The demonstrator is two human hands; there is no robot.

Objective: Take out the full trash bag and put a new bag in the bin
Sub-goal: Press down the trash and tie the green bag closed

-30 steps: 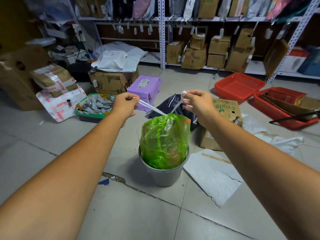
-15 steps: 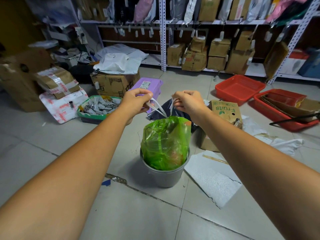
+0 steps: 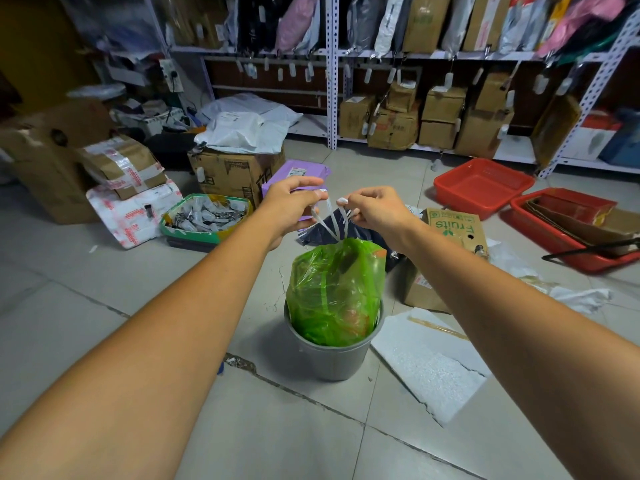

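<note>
Head view. At centre frame, your left hand (image 3: 289, 206) and right hand (image 3: 375, 207) sit close together above the green trash bag (image 3: 334, 292), each with fingers pressed together, pinching a white drawstring (image 3: 329, 221). The strings run down from both hands and meet at the gathered top of the bag. The bag stands full and upright in the grey bin (image 3: 332, 356), lower centre of the frame, its upper half rising above the rim. The bin rests on the tiled floor (image 3: 104, 306). Just right of the bin lies a white foam sheet (image 3: 429, 368); behind that, a cardboard box marked "Fruits" (image 3: 453, 230). Two red trays (image 3: 483, 183) occupy the right of the frame. A green tray of small items (image 3: 206, 216) sits at left centre, a purple parcel (image 3: 296, 173) behind your left hand. Shelving with boxes (image 3: 440, 112) fills the upper frame.
</note>
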